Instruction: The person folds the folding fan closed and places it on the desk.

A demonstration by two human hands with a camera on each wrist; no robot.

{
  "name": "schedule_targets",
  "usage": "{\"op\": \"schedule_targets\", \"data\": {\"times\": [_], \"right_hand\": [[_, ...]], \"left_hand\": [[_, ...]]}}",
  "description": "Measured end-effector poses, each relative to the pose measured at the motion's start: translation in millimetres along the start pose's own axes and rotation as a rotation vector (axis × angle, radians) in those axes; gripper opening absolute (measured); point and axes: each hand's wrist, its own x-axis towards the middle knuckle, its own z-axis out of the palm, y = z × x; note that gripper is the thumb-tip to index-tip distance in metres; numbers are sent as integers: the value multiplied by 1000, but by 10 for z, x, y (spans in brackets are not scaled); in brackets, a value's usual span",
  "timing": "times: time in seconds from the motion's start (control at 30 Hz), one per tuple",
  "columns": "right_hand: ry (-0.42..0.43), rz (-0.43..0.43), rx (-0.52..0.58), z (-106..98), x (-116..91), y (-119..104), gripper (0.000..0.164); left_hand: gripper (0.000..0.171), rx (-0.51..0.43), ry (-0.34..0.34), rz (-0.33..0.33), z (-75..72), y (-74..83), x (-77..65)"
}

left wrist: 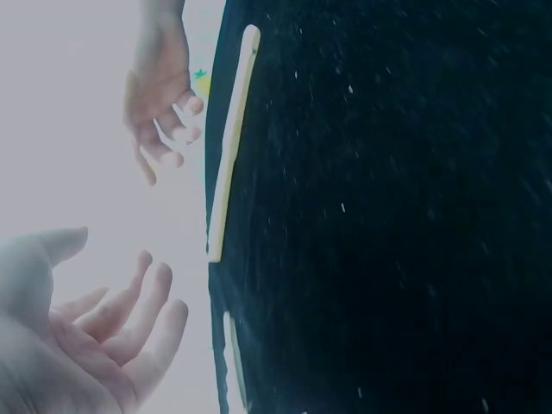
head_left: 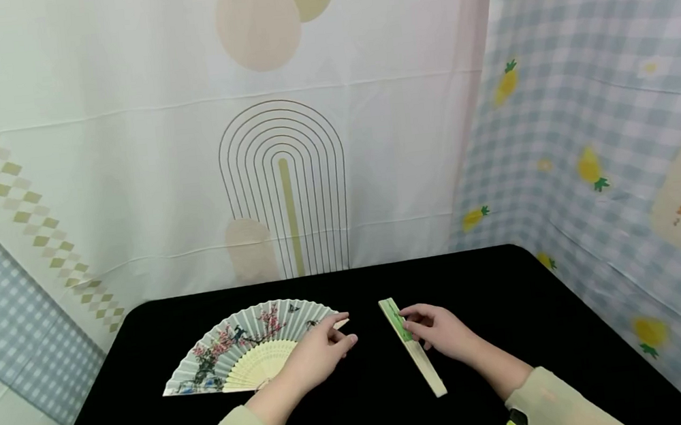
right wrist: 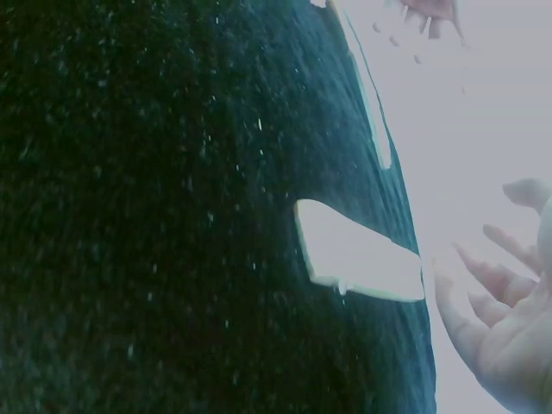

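An open folding fan (head_left: 238, 335), pale grey with pink blossoms and cream ribs, lies spread on the left of the black table. To its right is a folded fan (head_left: 421, 363), slanted, with green on its far half. My left hand (head_left: 316, 353) hovers at the right edge of the open fan and hides part of it. Loosely bent fingers on my right hand (head_left: 441, 329) overlap the folded fan's green part in the head view. In the right wrist view, a gap shows between those fingers and the folded fan (right wrist: 358, 254). Neither hand holds anything.
A black cloth (head_left: 360, 416) covers the table, whose far corners are rounded. Behind it hangs a white curtain (head_left: 404, 165) with arch and circle prints. Blue checked cloth (head_left: 553, 117) with pineapples hangs along the right side.
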Motion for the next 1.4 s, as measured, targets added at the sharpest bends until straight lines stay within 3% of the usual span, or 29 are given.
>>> {"op": "schedule_targets", "data": {"times": [0.17, 0.37, 0.57, 0.87, 1.1, 1.4], "right_hand": [[-15, -65, -57, 78, 27, -34, 45], [1, -80, -211, 221, 96, -93, 51], [26, -64, -349, 354, 141, -170, 57], [4, -165, -567, 479, 234, -208, 64], [-6, -194, -698, 545, 312, -209, 67], [-54, -235, -828, 608, 457, -181, 71]], "left_hand": [[54, 120, 69, 23, -114, -52, -114], [52, 302, 154, 32, -221, -123, -226], [52, 425, 196, 18, -341, -194, -342], [55, 595, 242, -5, -476, -280, -466], [64, 725, 220, 29, -576, -340, -544], [71, 843, 153, -20, -713, -437, -594]]}}
